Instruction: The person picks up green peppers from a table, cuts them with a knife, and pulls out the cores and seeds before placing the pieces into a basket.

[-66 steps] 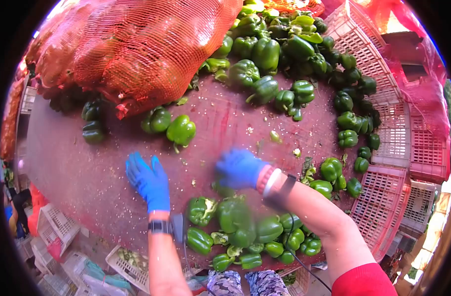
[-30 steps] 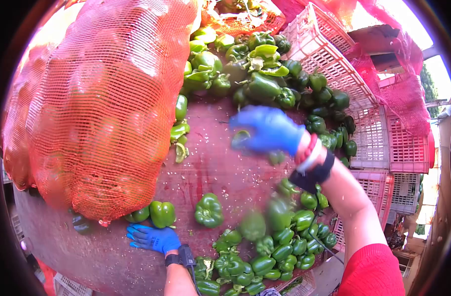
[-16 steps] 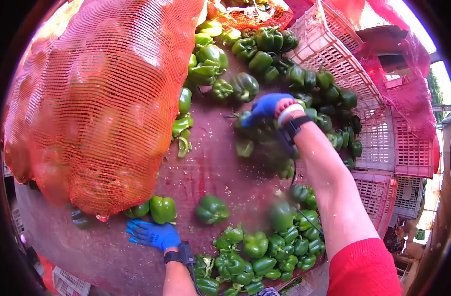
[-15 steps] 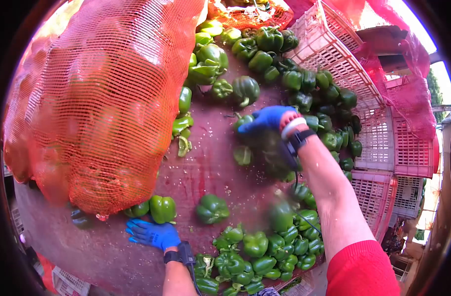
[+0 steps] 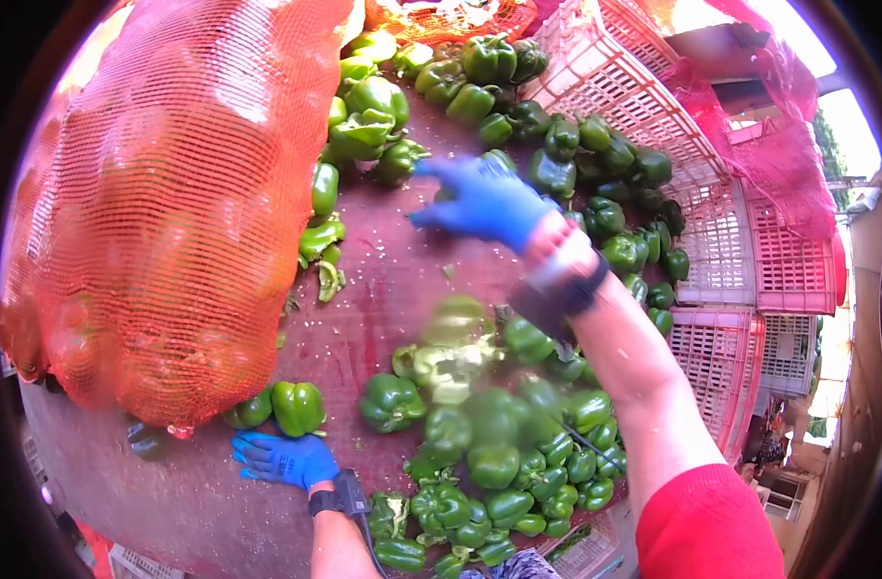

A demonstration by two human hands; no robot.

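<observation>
My right hand (image 5: pixel 479 201), in a blue glove, is over the upper middle of the table with its fingers apart, holding nothing. Its fingertips are close to a green pepper (image 5: pixel 399 161). My left hand (image 5: pixel 284 458), also gloved in blue, lies flat with fingers spread on the table at the lower left. Just above it sits a green pepper (image 5: pixel 298 408). Another whole pepper (image 5: pixel 393 402) rests between that one and the lower pile. Some peppers (image 5: pixel 450 352) below my right hand are blurred by motion.
A large orange mesh sack (image 5: pixel 190 212) of peppers fills the left side of the table (image 5: pixel 219 511). A curved heap of peppers (image 5: pixel 605 217) runs along the right. Beyond it stand plastic crates (image 5: pixel 716 241) with pink netting (image 5: pixel 798 183) over them.
My right hand has moved up and left and let go of the peppers, which are now lower down, near the bottom pile. My left hand stays beside the same pepper.
</observation>
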